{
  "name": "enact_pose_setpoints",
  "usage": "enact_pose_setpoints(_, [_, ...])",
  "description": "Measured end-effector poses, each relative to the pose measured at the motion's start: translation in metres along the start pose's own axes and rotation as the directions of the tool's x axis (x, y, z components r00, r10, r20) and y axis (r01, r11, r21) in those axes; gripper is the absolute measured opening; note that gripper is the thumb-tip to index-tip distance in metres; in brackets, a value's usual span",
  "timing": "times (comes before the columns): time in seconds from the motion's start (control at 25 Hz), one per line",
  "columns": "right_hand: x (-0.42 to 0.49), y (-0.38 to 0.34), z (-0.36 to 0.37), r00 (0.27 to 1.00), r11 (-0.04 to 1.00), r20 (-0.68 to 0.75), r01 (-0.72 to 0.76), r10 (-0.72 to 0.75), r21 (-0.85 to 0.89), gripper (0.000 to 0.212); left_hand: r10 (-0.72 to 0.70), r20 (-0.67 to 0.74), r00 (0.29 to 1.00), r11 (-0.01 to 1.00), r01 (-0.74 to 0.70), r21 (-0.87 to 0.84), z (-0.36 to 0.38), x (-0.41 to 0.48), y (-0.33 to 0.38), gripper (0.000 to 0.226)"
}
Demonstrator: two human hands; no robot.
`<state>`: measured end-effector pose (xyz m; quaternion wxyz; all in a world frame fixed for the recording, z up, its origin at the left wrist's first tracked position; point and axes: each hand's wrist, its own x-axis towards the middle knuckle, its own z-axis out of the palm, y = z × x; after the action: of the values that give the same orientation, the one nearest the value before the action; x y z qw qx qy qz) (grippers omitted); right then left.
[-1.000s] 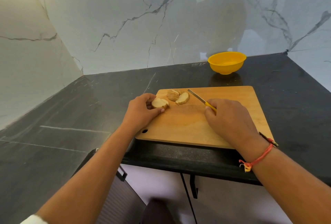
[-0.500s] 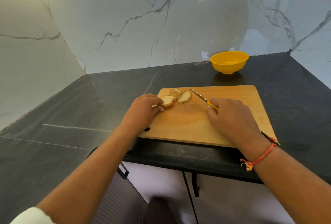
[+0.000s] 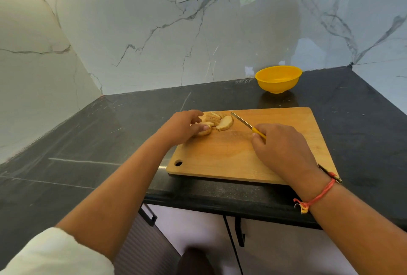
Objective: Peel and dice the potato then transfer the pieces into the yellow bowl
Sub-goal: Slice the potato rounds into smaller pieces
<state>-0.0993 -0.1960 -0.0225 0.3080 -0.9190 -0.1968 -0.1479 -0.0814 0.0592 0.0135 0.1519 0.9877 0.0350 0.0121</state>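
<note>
Potato (image 3: 217, 120), already cut into pale oval slices with tan-brown rims, lies in a loose fanned heap at the far left corner of the light rectangular wooden cutting board (image 3: 222, 158), which sits on the polished black stone table (image 3: 123, 125). The left hand (image 3: 182, 127) curls its fingers (image 3: 195, 113) over the nearest slice and pins it to the wood. The right hand (image 3: 282, 149) is wrapped closed round the yellow handle of a small knife with a narrow steel blade (image 3: 242, 120), angled toward the slices with its tip just short of them. Whether the blade touches the board cannot be told. The step looks like arranging slices for dicing. It would go best with each slice laid flat on a cut face, a few squared up together, fingertips tucked back from the edge, then cut into strips and crosswise. Cut potato is likely moist and slick, and the rounded rims give little to brace against, so firm downward pressure and short strokes suit this small blade. The smooth board offers little grip. The round, glossy yellow bowl (image 3: 278, 78) stands apart beyond the board's far edge, near the white veined marble wall (image 3: 132, 32). Nothing shows inside it.
</note>
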Motion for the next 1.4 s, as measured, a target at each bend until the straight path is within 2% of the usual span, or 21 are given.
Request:
enact_pose_setpoints(0.12, [0.001, 0.0, 0.002, 1.0, 1.0, -0.003, -0.01, 0.01, 0.009, 0.027, 0.013, 0.127, 0.992, 1.0, -0.011, -0.019, -0.013, 0.012, 0.0, 0.049])
enact_pose_setpoints(0.28, [0.001, 0.0, 0.003, 1.0, 1.0, -0.009, -0.012, 0.012, 0.013, 0.028, 0.066, 0.16, 0.985, 0.995, -0.052, -0.087, -0.02, 0.019, 0.001, 0.035])
enact_pose_setpoints(0.48, [0.002, 0.001, 0.003, 1.0, 1.0, -0.011, -0.008, 0.009, 0.013, 0.03, 0.084, 0.068, 0.994, 0.976, -0.068, -0.206, -0.015, 0.022, -0.001, 0.019])
enact_pose_setpoints(0.6, [0.002, 0.002, 0.003, 1.0, 1.0, -0.009, -0.02, 0.02, 0.01, 0.029, 0.072, -0.051, 0.996, 0.969, -0.082, -0.231, -0.01, 0.021, -0.003, 0.016])
enact_pose_setpoints(0.72, [0.002, 0.002, 0.003, 0.999, 0.999, -0.005, -0.039, 0.039, 0.018, 0.026, 0.062, -0.206, 0.977, 0.936, -0.129, -0.328, -0.007, 0.014, 0.006, 0.015])
enact_pose_setpoints(0.84, [0.005, 0.004, 0.0, 0.991, 0.988, -0.034, -0.122, 0.126, 0.093, 0.026, 0.074, -0.29, 0.954, 0.891, -0.193, -0.41, 0.007, 0.004, 0.039, 0.016])
enact_pose_setpoints(1.0, [0.003, 0.012, -0.016, 0.97, 0.968, -0.07, -0.224, 0.233, 0.114, 0.024, 0.154, -0.318, 0.935, 0.868, -0.282, -0.409, 0.041, 0.006, 0.088, 0.017])
enact_pose_setpoints(1.24, [-0.012, 0.024, -0.039, 0.969, 0.967, -0.006, -0.247, 0.247, -0.053, 0.029, 0.165, -0.293, 0.942, 0.888, -0.272, -0.372, 0.066, 0.021, 0.109, 0.025])
enact_pose_setpoints(1.4, [-0.016, 0.021, -0.039, 0.97, 0.967, 0.001, -0.242, 0.243, -0.084, 0.032, 0.186, -0.248, 0.951, 0.886, -0.271, -0.376, 0.068, 0.021, 0.107, 0.034])
